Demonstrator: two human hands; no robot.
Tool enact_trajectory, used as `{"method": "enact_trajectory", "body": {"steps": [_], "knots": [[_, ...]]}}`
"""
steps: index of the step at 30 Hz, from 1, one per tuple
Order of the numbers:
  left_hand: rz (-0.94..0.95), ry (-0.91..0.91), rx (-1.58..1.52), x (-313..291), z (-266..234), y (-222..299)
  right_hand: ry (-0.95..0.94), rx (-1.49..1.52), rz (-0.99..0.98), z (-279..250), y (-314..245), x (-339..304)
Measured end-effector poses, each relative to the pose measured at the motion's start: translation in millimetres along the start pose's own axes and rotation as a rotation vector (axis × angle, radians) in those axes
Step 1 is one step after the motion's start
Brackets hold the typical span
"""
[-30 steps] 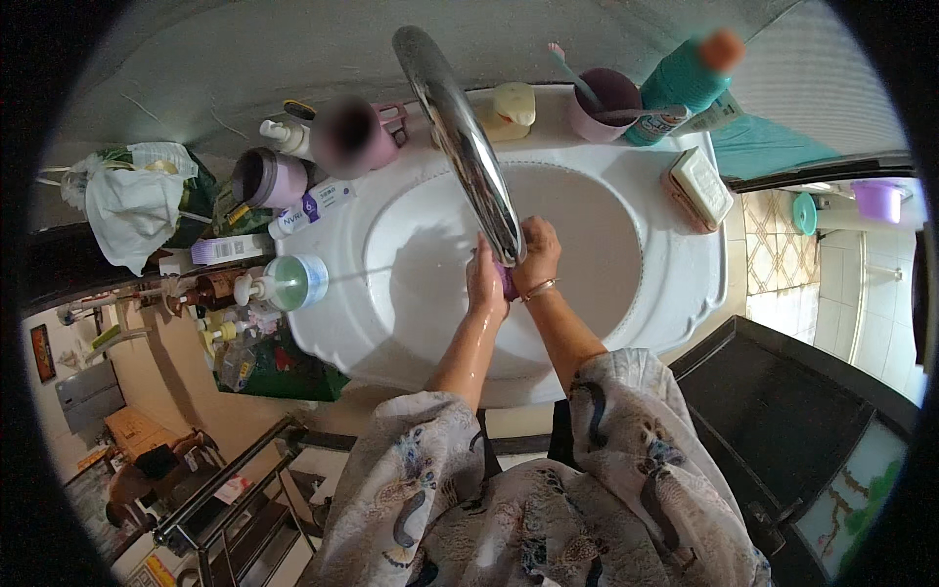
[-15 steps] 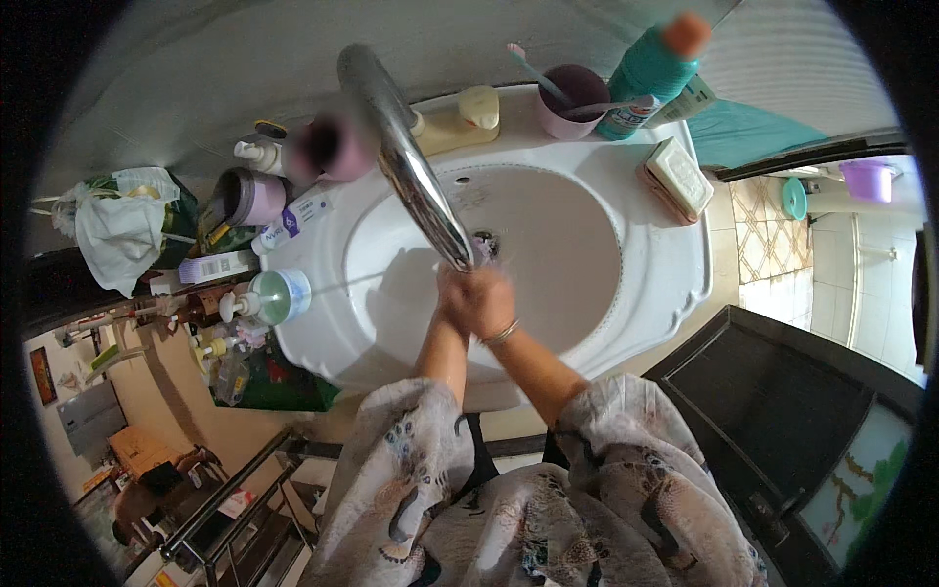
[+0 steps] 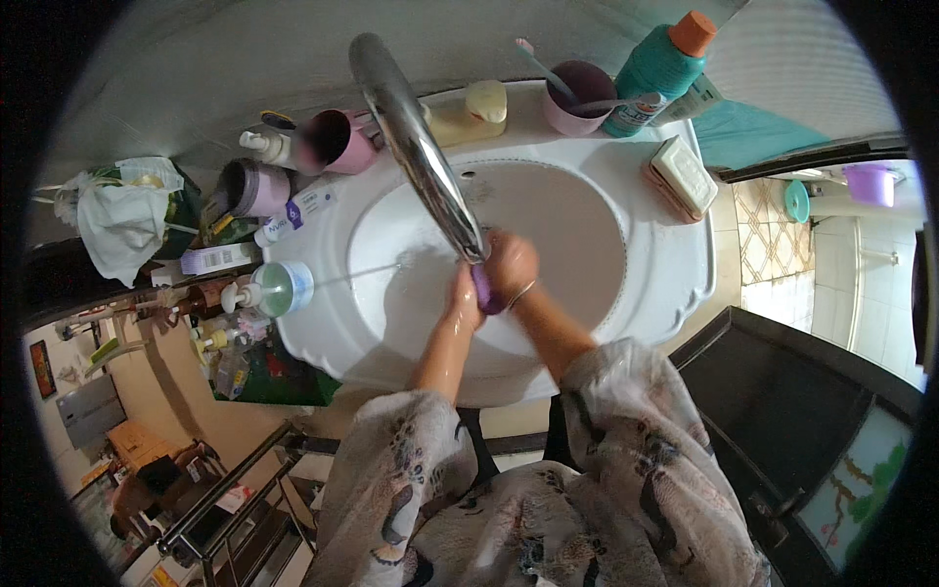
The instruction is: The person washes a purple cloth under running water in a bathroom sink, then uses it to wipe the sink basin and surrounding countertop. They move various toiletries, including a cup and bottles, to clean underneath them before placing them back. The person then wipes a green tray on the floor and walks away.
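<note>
Over the white oval washbasin point(image 3: 577, 245), my two wet hands meet beneath the spout of a chrome tap point(image 3: 416, 147). Between them shows a small purple thing point(image 3: 483, 288), perhaps a cloth; its kind is not clear. My left hand point(image 3: 466, 296) grips it from the left, its fingers partly hidden by the spout. Curled and slightly blurred, my right hand point(image 3: 513, 266) holds it from the right, with a thin bangle at the wrist. Below the hands, the basin's inner wall is wet.
Along the left rim stand a green-liquid pump bottle point(image 3: 284, 289), a white-purple tube point(image 3: 295, 217) and pink cups point(image 3: 344, 143). Behind are a yellowish bottle point(image 3: 465, 115), a toothbrush cup point(image 3: 577, 103) and a teal bottle point(image 3: 657, 73). A soap bar point(image 3: 683, 174) sits right.
My hands, earlier clasped together under the spout, have drawn slightly apart, the right one up and to the right. The purple thing now shows between them.
</note>
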State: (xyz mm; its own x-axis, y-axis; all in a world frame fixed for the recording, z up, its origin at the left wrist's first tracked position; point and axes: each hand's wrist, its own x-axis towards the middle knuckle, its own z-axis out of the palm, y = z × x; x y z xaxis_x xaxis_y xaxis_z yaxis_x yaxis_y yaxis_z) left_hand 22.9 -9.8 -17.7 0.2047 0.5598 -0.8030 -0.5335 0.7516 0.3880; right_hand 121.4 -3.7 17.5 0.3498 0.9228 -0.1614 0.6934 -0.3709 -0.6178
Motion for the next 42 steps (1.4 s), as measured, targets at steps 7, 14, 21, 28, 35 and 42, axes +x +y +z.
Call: {"method": "enact_trajectory", "body": {"steps": [7, 14, 21, 28, 35, 42], "knots": [[0.050, 0.147, 0.575, -35, -17, 89, -0.170, 0.157, 0.179, -39, 46, 32], [1.035, 0.097, 2.205, -13, -11, 60, -0.310, -0.454, -0.130, -30, 30, 12], [0.643, 0.251, 1.581, -2, -22, 66, -0.319, 0.076, 0.007, -50, 68, 17], [0.740, -0.102, 1.412, -34, -22, 90, 0.149, 0.198, -0.277, -138, -36, 71], [0.475, -0.148, 0.770, -61, -8, 90, 0.250, -0.460, -0.585, -130, -50, 81], [0.222, -0.313, 0.475, -151, 52, 119, -0.239, -0.060, -0.555, -141, -5, 45]]}}
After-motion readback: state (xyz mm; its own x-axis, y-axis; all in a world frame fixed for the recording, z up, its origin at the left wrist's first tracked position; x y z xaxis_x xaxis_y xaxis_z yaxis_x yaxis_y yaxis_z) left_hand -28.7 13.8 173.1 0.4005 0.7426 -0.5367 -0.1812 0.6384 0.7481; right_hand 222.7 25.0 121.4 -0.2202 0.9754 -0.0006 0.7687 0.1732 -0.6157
